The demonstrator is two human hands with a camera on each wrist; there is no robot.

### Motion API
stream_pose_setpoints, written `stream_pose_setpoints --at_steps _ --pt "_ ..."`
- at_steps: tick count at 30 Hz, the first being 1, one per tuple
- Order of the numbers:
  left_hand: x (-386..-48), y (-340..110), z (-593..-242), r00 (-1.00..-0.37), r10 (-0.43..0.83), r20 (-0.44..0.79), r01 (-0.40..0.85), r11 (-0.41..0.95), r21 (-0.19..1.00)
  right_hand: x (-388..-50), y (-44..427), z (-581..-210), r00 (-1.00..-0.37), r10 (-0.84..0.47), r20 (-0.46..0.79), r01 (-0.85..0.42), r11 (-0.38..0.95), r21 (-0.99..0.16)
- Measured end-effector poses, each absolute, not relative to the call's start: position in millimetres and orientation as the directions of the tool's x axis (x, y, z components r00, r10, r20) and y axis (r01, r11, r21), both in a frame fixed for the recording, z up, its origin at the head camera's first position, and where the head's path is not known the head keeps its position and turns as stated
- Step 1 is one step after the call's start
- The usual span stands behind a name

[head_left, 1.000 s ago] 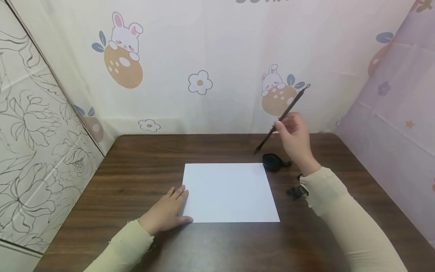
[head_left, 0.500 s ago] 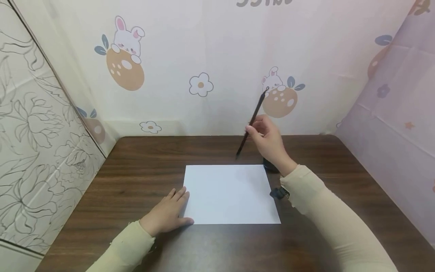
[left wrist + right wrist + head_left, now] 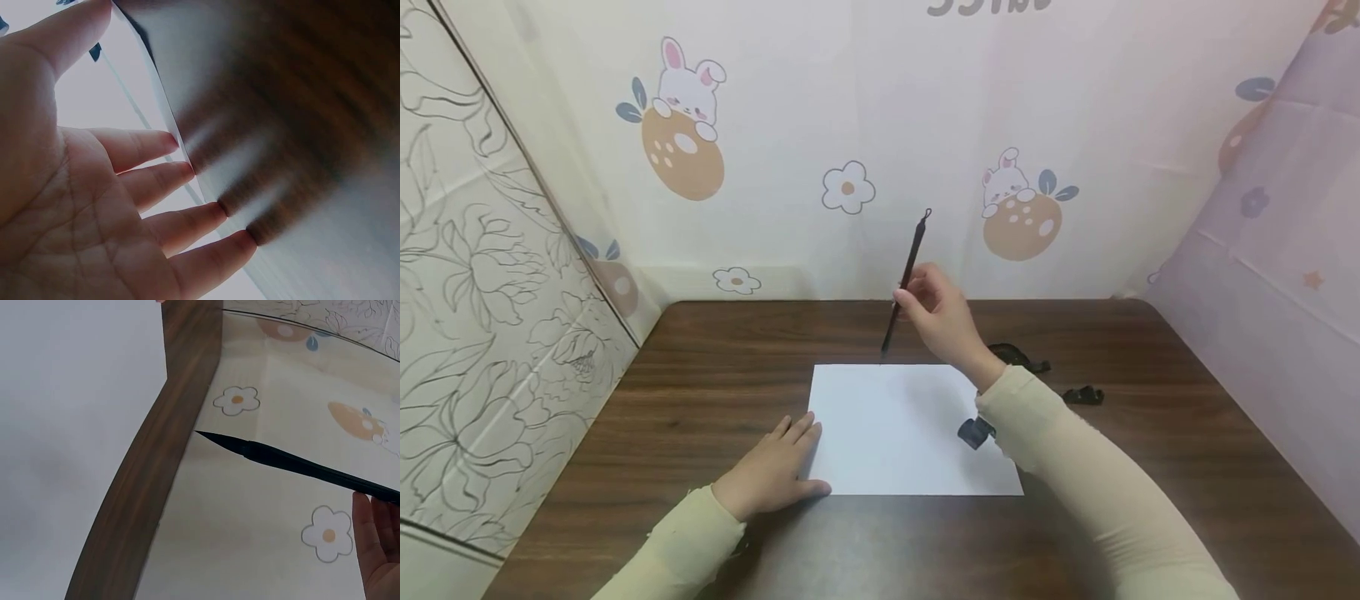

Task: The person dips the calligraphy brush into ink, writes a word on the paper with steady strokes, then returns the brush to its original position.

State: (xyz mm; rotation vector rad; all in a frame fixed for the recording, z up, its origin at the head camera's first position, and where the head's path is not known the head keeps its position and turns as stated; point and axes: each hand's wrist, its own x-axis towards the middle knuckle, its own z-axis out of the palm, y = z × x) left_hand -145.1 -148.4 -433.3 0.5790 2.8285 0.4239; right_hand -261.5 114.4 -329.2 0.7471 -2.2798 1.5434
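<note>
A dark writing brush (image 3: 907, 273) is pinched in my right hand (image 3: 943, 321), its tip pointing down just above the far edge of a white sheet of paper (image 3: 880, 433). In the right wrist view the brush (image 3: 294, 464) shows a pointed black tip, held off the paper. My left hand (image 3: 771, 467) rests at the sheet's left edge with its fingers spread. Seen in the left wrist view, the fingertips (image 3: 206, 217) touch the surface along the paper's edge. The sheet bears no visible marks.
Behind my right forearm a black ink dish (image 3: 1009, 354) is partly hidden at the sheet's far right corner. A small black object (image 3: 1084, 395) lies right of it. The brown wooden table (image 3: 647, 417) meets a patterned cloth wall (image 3: 775, 108) at the back.
My right hand has carried the brush leftward from beside the ink dish to over the paper's far edge, turning it more upright. The left hand stays in place.
</note>
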Motion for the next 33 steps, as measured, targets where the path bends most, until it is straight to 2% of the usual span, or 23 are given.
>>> stream_pose_setpoints --at_steps 17,33 --pt "-146.7 -147.1 -433.4 -0.899 0.401 -0.176 0.340 0.892 0.298 -253.0 67.5 -362.6 -0.789 -0.339 0.513 -0.610 0.324 -0.723" --pt "-147.5 -147.2 -435.1 -0.903 0.393 -0.175 0.333 0.896 0.293 -249.5 46.3 -384.1 -0.752 -0.376 0.541 -0.656 0.344 -0.672"
